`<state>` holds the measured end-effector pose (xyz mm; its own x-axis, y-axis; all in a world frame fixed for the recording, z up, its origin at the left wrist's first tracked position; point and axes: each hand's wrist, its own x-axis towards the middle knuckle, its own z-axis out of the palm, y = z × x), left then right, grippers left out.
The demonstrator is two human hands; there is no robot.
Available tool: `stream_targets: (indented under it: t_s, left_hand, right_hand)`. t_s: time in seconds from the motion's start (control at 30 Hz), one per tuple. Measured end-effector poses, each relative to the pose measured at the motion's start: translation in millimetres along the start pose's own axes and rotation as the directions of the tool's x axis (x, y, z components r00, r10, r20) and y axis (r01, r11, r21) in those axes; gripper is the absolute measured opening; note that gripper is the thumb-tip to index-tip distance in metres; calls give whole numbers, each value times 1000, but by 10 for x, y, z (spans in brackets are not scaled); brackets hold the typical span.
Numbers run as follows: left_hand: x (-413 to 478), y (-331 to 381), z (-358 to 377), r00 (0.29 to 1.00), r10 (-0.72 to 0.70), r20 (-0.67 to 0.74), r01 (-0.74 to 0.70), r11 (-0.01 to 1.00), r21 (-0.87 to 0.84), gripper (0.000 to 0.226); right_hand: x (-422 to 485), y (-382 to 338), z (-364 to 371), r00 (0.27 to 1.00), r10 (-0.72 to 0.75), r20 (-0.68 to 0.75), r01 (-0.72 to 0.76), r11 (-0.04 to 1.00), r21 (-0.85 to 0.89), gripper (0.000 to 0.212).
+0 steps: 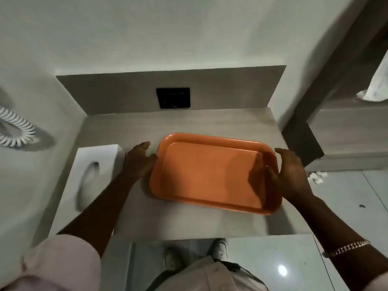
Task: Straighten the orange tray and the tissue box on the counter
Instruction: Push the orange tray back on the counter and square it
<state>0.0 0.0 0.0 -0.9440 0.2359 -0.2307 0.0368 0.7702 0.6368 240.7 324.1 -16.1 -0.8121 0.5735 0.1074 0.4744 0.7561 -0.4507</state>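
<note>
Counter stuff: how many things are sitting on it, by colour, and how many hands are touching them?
Orange: 1, the orange tray
White: 1, the tissue box
Hands: 2, the left hand and the right hand, one at each short end of the tray
Total: 4

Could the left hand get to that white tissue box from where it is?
Probably yes: the left hand sits at the orange tray's left edge, and the tissue box lies just beside it with nothing between.
</note>
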Motion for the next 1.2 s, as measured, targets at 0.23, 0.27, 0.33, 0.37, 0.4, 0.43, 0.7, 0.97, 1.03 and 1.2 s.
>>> stream_targets:
  t_s: [0.23, 0.27, 0.33, 0.37, 0.4, 0.43, 0.7, 0.97, 1.03, 1.2]
  left_hand:
    - [73, -87, 55, 990, -141, 9, 140, 967, -213, 38]
    - [78, -77, 55, 986, -163, 27, 164, 952, -258, 35]
    - [82, -81, 60, 978, -187, 94, 208, 921, -328, 30]
    - [86, -85, 63, 974, -195, 114, 223, 912, -345, 29]
    - [94, -93, 64, 972, -199, 127, 232, 907, -351, 29]
    - [103, -102, 65, 970, -201, 134, 237, 904, -357, 29]
    - [160, -78, -53, 968, -222, 121, 252, 879, -404, 26]
    - [266, 4, -182, 976, -208, 60, 216, 903, -372, 27]
    - [286, 10, -185, 975, -217, 53, 221, 906, -360, 26]
    - [331, -2, -186, 971, -236, 38, 236, 921, -310, 25]
  right_hand:
    - [-38, 33, 56, 958, 280, 67, -286, 949, 132, 23]
    - [-28, 35, 40, 945, 312, 96, -323, 937, 136, 24]
    - [-7, 66, 53, 932, 342, 119, -356, 927, 121, 19]
    - [-3, 72, 56, 932, 343, 115, -356, 926, 122, 17]
    - [-1, 67, 58, 932, 346, 108, -358, 925, 129, 17]
    - [3, 71, 64, 933, 347, 101, -358, 923, 138, 16]
    - [268, -43, -29, 960, 275, 47, -279, 951, 130, 17]
    - [741, -221, -38, 967, 239, 85, -247, 964, 102, 20]
    - [816, -246, -13, 963, 251, 95, -259, 961, 94, 21]
    - [913, -271, 79, 958, 255, 132, -270, 956, 112, 21]
